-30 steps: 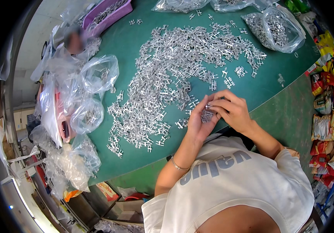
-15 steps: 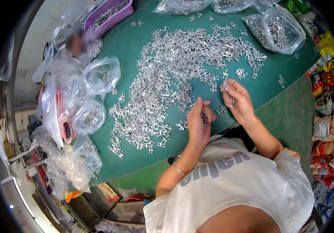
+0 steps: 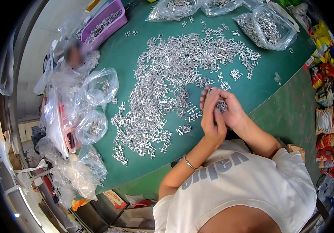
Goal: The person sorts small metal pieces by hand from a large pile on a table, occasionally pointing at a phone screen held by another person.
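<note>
My hands meet over the near right of the green table (image 3: 248,91). My left hand (image 3: 212,120) has its fingers raised and pressed against my right hand (image 3: 233,110). Several small silver H-shaped metal pieces (image 3: 221,105) show cupped between the palms, and a bit of metal glints at the fingertips. Part of what the hands hold is hidden by the fingers. Beyond and left of them, a big curved heap of the same metal pieces (image 3: 155,85) covers the tabletop. A few loose metal pieces (image 3: 184,129) lie beside my left wrist, others just past my fingertips.
Clear plastic bags of metal pieces (image 3: 268,31) stand along the far edge. A purple basket (image 3: 108,25) holds more at the far left. Crumpled plastic bags (image 3: 97,87) and a pink container (image 3: 70,139) line the left edge. Colourful packets (image 3: 326,120) are stacked at the right.
My hands, apart before, have come together, the left moving right and up, the right slightly left and down. Metal pieces are now gathered between them. The view has shifted slightly.
</note>
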### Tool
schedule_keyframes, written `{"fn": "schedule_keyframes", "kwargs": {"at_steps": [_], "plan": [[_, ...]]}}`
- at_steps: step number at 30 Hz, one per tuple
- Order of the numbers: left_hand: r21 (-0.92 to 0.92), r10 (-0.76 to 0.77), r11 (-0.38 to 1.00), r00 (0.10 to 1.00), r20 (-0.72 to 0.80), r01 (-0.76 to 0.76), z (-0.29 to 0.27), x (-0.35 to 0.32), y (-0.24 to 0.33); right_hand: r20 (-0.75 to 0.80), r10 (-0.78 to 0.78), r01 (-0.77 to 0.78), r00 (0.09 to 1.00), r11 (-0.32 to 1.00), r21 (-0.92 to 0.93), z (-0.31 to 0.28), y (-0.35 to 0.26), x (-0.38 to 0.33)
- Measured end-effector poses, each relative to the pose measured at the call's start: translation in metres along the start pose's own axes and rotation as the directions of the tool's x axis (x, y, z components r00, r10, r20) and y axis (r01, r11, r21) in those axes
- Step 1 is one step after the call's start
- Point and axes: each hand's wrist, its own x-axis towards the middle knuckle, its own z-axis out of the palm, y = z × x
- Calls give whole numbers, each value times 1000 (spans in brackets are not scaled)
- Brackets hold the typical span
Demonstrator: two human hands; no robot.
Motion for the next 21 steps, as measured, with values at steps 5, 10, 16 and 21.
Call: {"fn": "schedule_keyframes", "kwargs": {"at_steps": [5, 10, 16, 21], "plan": [[240, 85, 967, 996, 15, -86, -25, 23, 1, 118, -20, 21, 993, 1000, -9, 11, 0, -7], [370, -293, 901, 947, 133, 227, -37, 42, 20, 215, 29, -20, 976, 999, -41, 12, -2, -10], [186, -379, 919, 907, 182, 347, -45, 39, 4, 261, 94, -68, 961, 992, -106, 13, -7, -15], [-393, -601, 729, 799, 27, 561, -47, 40, -1, 258, 126, -137, 958, 990, 26, 22, -10, -20]]}}
